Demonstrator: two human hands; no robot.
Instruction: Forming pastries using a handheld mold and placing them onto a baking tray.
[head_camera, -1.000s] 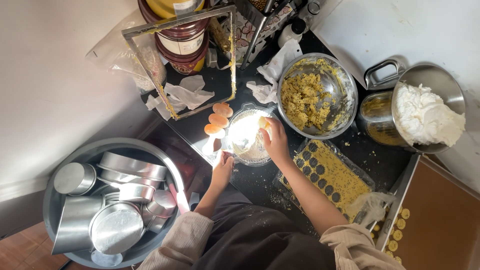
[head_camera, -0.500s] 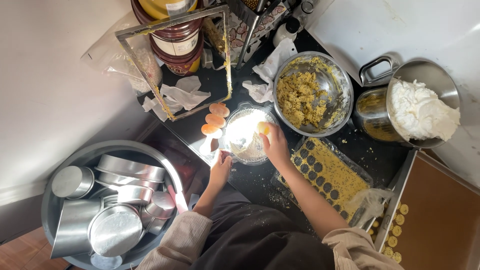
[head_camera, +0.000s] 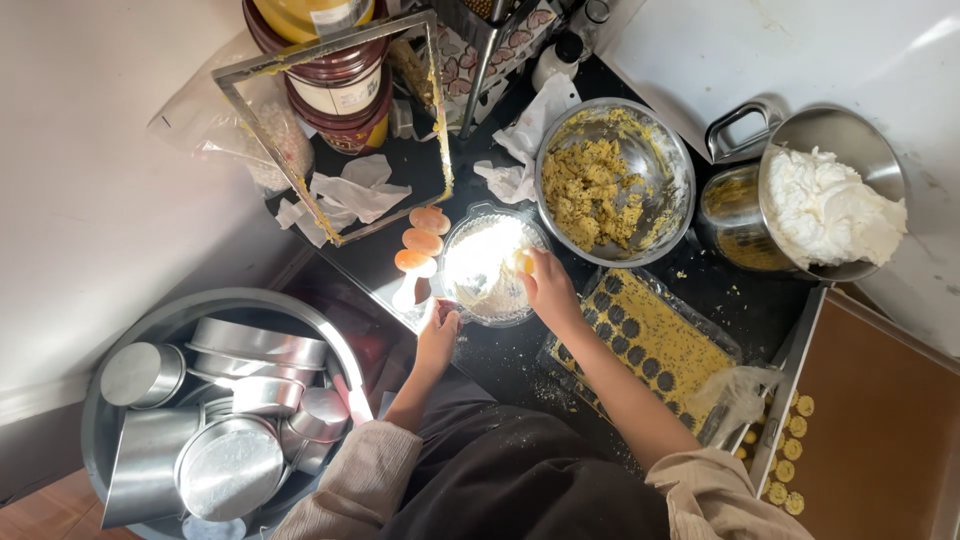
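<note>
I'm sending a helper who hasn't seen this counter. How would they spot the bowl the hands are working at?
On the black counter, find the large steel bowl of yellow crumbly dough. Just lower left sits a smaller clear glass bowl of white flour, beside three brown eggs. It alone is glass; the right hand dips in.

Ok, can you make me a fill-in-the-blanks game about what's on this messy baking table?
1. The right hand holds a small dough ball over a glass bowl of white ____.
2. Beside that bowl lie ____ brown eggs.
3. The left hand touches the bowl's ____.
4. The big metal tub holds shiny baking ____.

Missing words: flour; three; rim; tins
</note>
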